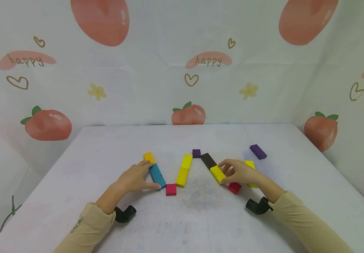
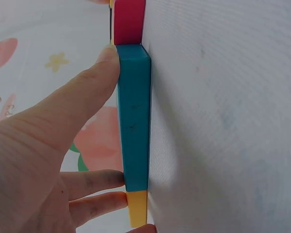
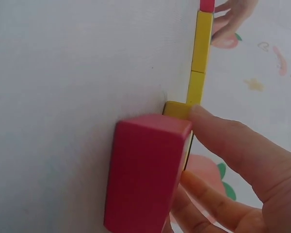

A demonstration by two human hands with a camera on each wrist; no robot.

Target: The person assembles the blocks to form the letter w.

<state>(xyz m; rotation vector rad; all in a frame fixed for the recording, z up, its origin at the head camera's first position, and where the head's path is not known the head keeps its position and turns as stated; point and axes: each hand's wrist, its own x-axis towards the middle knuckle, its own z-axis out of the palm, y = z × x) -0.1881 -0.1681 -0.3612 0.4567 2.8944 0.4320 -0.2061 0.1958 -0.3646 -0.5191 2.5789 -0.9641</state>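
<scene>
My left hand (image 1: 135,177) spreads over a blue block (image 1: 157,175). Its thumb touches the end beside a red square block (image 1: 171,189), and its fingertips reach the joint with an orange block (image 1: 149,157). In the left wrist view the thumb lies along the blue block (image 2: 135,116), with two fingertips low near the orange block (image 2: 138,206). Over on the right, my right hand (image 1: 240,171) pinches a yellow block (image 1: 217,174) between thumb and fingers. That block meets a dark block (image 1: 208,161). A red block (image 3: 148,170) partly covers the yellow block (image 3: 177,109) in the right wrist view.
Between the hands, two yellow blocks (image 1: 184,170) form a slanted line, with a small purple block (image 1: 196,153) at its top. Beyond the right hand stand another yellow block (image 1: 249,164) and a long purple block (image 1: 258,151). Black wrist-worn pieces (image 1: 126,214) hang by both sleeves.
</scene>
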